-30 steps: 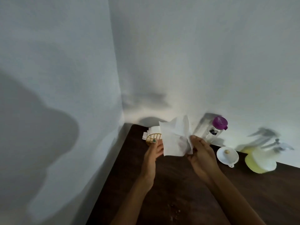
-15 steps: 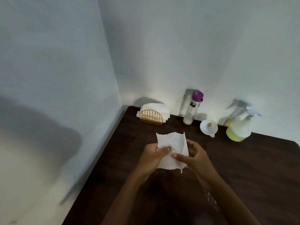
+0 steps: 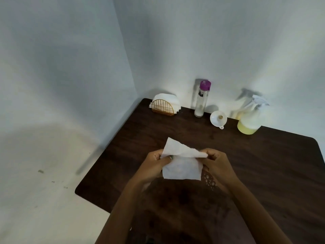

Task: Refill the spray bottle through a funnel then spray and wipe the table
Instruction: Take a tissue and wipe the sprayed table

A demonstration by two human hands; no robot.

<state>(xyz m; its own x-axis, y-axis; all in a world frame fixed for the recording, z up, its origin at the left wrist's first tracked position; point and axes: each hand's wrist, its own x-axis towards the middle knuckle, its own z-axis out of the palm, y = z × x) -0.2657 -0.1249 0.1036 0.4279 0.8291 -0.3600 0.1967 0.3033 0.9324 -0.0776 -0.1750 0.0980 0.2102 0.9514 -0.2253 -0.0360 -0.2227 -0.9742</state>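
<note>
Our left hand (image 3: 156, 164) and right hand (image 3: 215, 162) each pinch a thin white paper napkin (image 3: 181, 164) above the dark wooden table (image 3: 263, 164), the yellow-filled spray bottle (image 3: 250, 118) far behind; tugging apart could tear it.

- The left hand (image 3: 155, 163) and the right hand (image 3: 217, 162) pinch a white tissue (image 3: 182, 164) above the dark table (image 3: 263, 164).
- At the back wall stand a gold tissue holder (image 3: 162, 107), a clear bottle (image 3: 201, 101) with a purple cap, a white funnel (image 3: 218, 118) and a spray bottle (image 3: 249, 120) holding yellow liquid.
</note>
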